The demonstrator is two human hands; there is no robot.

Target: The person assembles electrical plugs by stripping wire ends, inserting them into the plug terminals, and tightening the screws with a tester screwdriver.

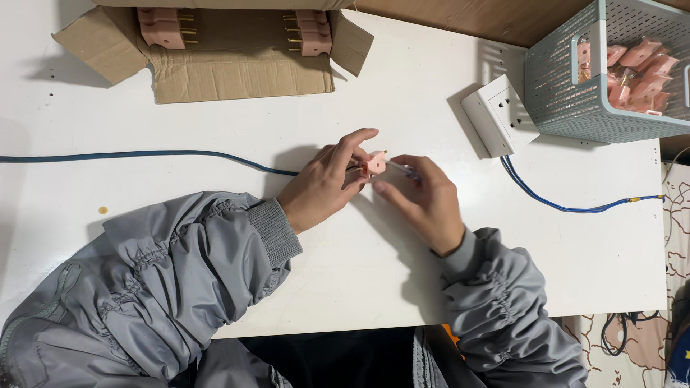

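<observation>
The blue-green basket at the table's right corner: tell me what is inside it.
Inside the basket lies a pile of pink plugs, some apparently bagged in clear wrap. The mesh wall hides the lower ones, so their count cannot be told.

Two hands (327,187), one cardboard box (215,68), one mesh basket (575,93), one white socket (496,115)

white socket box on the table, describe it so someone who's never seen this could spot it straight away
Start at the teal plastic basket at the right end of the white table. Against its left side lies the white socket box, a flat tilted block. Blue wires run from its lower edge, and it is the only white, slotted thing there.
</observation>
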